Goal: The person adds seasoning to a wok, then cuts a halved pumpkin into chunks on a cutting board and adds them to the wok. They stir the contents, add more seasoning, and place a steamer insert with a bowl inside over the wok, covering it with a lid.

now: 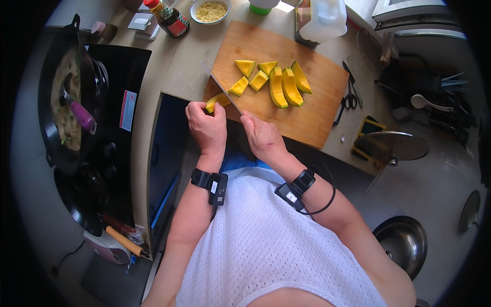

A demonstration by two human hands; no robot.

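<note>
My left hand (207, 124) grips one end of a pumpkin slice (218, 100) at the near left edge of the wooden cutting board (307, 119). In my right hand (264, 134) is a kitchen knife (220, 85), its blade seen edge-on and slanting to the far left across the slice. Just beyond the blade lies a cut pumpkin piece (238, 86). Other short chunks (258, 80) sit farther back, one a wedge (245, 67). To their right, several longer pumpkin slices (278, 88) with green rind lie side by side. The knife's handle is mostly hidden in my fist.
Left is a black cooktop (119, 73) with a wok (57, 96) of food and a purple-handled ladle (82, 115). A sauce bottle (168, 19), a bowl of yellow bits (211, 13) and a plastic jug (326, 21) stand behind. Scissors (350, 96) lie right of the board.
</note>
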